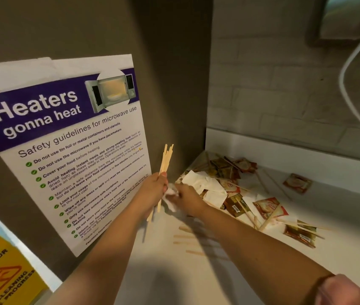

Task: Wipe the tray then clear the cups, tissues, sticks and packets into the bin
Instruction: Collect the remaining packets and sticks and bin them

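The left hand (pixel 153 190) grips the light, stiff sticks (pixel 167 158) mid-length, likely to fan loose; the right hand (pixel 189 198) pinches a soft crumpled tissue (pixel 170 193) just beside it; thin, probably slippery packets (pixel 269 208) lie beyond the right hand on the table (pixel 196 278).

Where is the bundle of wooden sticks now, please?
In the head view, left of centre, the bundle of wooden sticks stands upright in the left hand, between the microwave poster and the crumpled tissue.

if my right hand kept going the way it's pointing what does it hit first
Most likely the left hand gripping the stick bundle; the right hand, pinching a crumpled tissue, looks almost against it, though depth is unclear.
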